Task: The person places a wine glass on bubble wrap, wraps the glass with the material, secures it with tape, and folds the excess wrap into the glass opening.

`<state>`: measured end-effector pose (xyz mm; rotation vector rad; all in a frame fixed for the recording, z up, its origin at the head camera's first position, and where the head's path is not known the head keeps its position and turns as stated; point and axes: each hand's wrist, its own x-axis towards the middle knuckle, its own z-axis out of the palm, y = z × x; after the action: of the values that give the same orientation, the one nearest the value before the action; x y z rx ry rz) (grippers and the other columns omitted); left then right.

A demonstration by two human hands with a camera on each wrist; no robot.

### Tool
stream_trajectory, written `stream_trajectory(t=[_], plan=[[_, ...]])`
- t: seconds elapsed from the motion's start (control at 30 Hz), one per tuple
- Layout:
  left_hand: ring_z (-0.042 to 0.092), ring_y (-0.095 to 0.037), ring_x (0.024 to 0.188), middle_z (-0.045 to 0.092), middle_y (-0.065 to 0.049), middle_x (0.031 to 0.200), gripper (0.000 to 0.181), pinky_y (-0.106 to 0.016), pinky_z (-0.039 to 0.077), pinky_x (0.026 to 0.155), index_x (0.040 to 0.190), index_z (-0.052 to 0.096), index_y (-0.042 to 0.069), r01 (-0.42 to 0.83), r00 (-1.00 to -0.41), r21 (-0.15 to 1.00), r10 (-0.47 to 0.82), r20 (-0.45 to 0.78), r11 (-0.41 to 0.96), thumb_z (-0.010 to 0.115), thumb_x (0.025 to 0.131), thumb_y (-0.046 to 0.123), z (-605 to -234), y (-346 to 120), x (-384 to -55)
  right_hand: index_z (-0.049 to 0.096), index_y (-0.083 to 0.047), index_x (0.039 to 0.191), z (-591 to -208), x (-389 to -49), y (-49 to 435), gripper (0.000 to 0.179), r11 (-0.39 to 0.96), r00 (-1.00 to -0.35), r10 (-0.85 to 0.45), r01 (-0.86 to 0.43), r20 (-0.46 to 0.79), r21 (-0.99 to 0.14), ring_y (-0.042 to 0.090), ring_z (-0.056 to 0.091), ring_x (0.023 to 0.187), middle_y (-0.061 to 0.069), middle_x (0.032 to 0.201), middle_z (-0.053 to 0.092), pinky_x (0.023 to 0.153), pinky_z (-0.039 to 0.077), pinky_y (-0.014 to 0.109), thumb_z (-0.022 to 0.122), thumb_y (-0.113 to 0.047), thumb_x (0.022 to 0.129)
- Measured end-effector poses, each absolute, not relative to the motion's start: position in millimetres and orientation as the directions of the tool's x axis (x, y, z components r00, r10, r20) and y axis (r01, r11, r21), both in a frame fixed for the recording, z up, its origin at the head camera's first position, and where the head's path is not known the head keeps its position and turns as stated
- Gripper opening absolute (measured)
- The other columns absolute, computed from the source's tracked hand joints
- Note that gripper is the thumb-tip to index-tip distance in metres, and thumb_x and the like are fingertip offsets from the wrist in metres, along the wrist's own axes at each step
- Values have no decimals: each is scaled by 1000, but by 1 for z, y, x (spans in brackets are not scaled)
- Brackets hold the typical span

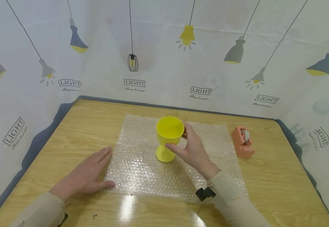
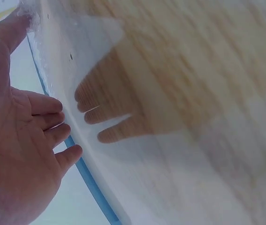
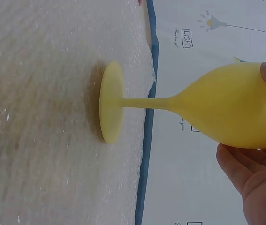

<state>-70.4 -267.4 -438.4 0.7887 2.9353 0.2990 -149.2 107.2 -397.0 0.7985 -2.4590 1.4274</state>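
A yellow goblet [image 1: 167,138] stands upright on a sheet of bubble wrap [image 1: 136,179] in the head view. My right hand [image 1: 194,153] grips its bowl from the right, thumb on the near side and fingers behind. Seen from the right wrist, the goblet's thin stem [image 3: 147,102] and round foot [image 3: 111,103] are right at the wrap. At the wrap's left edge lies my left hand [image 1: 89,173], fingers extended and thumb spread over the near left corner. In the left wrist view the left hand [image 2: 20,136] holds nothing and is mirrored in the shiny tabletop.
An orange-pink tape dispenser [image 1: 241,145] with a roll of tape stands right of the wrap on the wooden table [image 1: 278,186]. Behind and at both sides hangs a pale curtain [image 1: 164,56] printed with lamps, its dark lower border along the table's edges.
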Motion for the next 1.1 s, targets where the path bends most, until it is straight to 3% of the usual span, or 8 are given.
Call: stream_trajectory(t=[0.37, 0.7, 1.1], plan=[[34, -48, 148, 27, -28, 165, 97, -59, 32, 120, 155, 32, -11, 448, -881, 265, 473, -34, 854, 61, 97, 61, -433, -266, -75, 41, -2, 149, -393, -143, 97, 82, 386, -835, -377, -534, 400, -752, 26, 62, 124, 10, 137, 61, 105, 55, 42, 88, -16, 83], [39, -51, 143, 37, -33, 157, 68, -62, 32, 119, 150, 39, -14, 381, -919, 298, 395, 15, 875, 55, 107, 36, -433, -259, -86, 40, -4, 151, -391, -138, 88, 84, 370, -828, -405, -537, 388, -758, 24, 61, 126, 8, 139, 60, 105, 55, 40, 88, -19, 84], [40, -57, 137, 41, -40, 149, 56, -70, 35, 114, 149, 39, -15, 215, -960, 538, 277, -35, 815, 47, 110, 24, -426, -250, -102, 42, -1, 149, -392, -134, 75, 83, 363, -809, -439, -557, 390, -747, 24, 62, 124, 10, 139, 60, 105, 54, 38, 88, -21, 84]])
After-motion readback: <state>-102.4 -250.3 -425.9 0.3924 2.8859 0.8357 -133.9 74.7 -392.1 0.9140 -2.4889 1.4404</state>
